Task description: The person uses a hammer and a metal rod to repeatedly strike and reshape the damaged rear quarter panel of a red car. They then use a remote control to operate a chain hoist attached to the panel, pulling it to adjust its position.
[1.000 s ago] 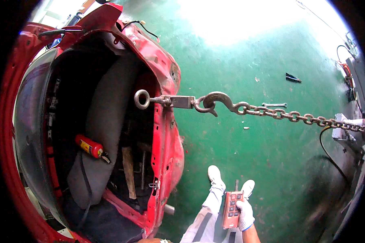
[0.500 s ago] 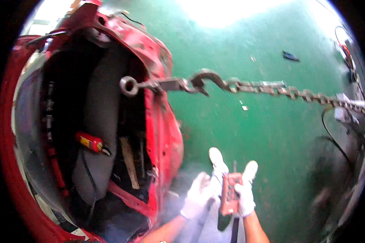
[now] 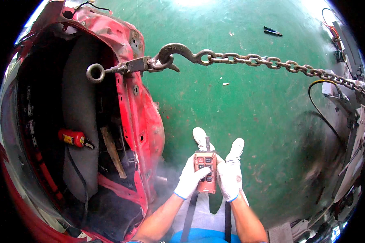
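A reddish-orange handheld remote control (image 3: 207,186) with dark buttons and a stubby antenna stands in front of my body. My left hand (image 3: 189,178), in a white work glove, grips it from the left with the thumb lying over the buttons. My right hand (image 3: 229,180), gloved too, is closed against its right edge; those fingertips are partly hidden. Ahead, a steel hook (image 3: 175,49) on a taut chain (image 3: 273,62) is caught in a clamp (image 3: 137,65) with a ring-ended bolt. The clamp sits at the edge of the dented red car body (image 3: 130,101).
Inside the car body lie a red fire extinguisher (image 3: 72,137) and a wooden handle (image 3: 113,153). Rightward, the chain runs to grey equipment (image 3: 336,90) with a looping hose. Pliers (image 3: 273,31) lie on the green floor (image 3: 247,109). Haze hangs near the car's lower edge.
My left hand has come right and taken hold of the remote, its thumb now on the buttons. My right thumb has left the buttons. The view has shifted, and the car and chain appear farther left.
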`<state>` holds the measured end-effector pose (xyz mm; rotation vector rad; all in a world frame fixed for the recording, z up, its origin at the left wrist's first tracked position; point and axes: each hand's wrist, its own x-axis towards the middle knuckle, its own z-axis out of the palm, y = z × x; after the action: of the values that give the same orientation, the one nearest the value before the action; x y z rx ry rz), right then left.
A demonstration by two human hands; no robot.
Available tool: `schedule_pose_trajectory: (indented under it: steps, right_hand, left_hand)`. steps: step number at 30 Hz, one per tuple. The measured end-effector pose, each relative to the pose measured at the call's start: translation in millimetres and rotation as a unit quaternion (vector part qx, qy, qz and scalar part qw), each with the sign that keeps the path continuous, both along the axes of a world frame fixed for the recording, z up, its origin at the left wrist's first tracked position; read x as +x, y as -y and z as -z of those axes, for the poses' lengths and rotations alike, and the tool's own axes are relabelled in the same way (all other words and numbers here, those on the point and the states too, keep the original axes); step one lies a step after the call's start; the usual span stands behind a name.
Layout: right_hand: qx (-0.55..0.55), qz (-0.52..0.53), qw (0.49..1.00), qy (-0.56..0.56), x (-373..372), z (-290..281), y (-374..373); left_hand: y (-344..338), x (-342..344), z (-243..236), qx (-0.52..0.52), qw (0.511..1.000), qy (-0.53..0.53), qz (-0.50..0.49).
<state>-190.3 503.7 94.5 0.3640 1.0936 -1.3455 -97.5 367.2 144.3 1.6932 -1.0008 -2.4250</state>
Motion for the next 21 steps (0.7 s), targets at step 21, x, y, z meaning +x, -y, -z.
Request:
schedule_pose_trajectory:
  steps: [21]
  right_hand:
    - [0.023, -0.169, 0.964, -0.203, 10, -35, 29]
  left_hand:
    - [14, 26, 3, -0.099, 0.988, 0.074, 0.089]
